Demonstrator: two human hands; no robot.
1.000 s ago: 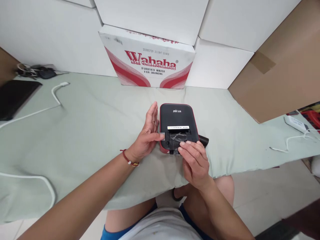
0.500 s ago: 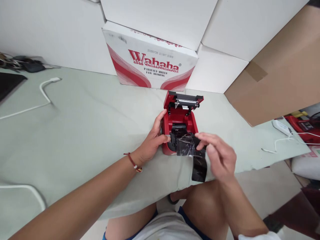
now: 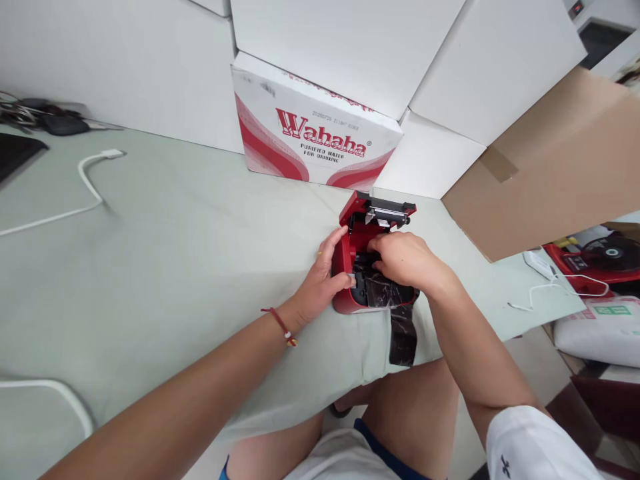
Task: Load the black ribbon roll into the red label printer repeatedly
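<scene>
A small red printer (image 3: 345, 303) stands near the table's front edge, its red-and-black lid (image 3: 385, 208) raised at the back. My left hand (image 3: 323, 280) is closed on the left side wall, thumb over the front rim and fingers along the outside. Bent down into the open compartment is my right hand (image 3: 406, 259), its fingers closed by the dark roll; its fingertips are partly hidden and what they grip cannot be made out. A shiny black marbled strip (image 3: 385, 291) lies over the compartment's front, and a dark length (image 3: 403, 337) hangs past the table edge.
Behind the printer stands a white-and-red Wahaha carton (image 3: 320, 137) against white boxes (image 3: 345, 47). A brown cardboard sheet (image 3: 545, 167) leans at right. White cables (image 3: 85, 173) lie on the left; a white adapter (image 3: 540, 265) lies at right near a red machine (image 3: 595, 263).
My right hand has moved from the strip at the front, up and left into the printer's compartment. The strip lies flatter over the front. My left hand keeps its hold; the view has shifted slightly.
</scene>
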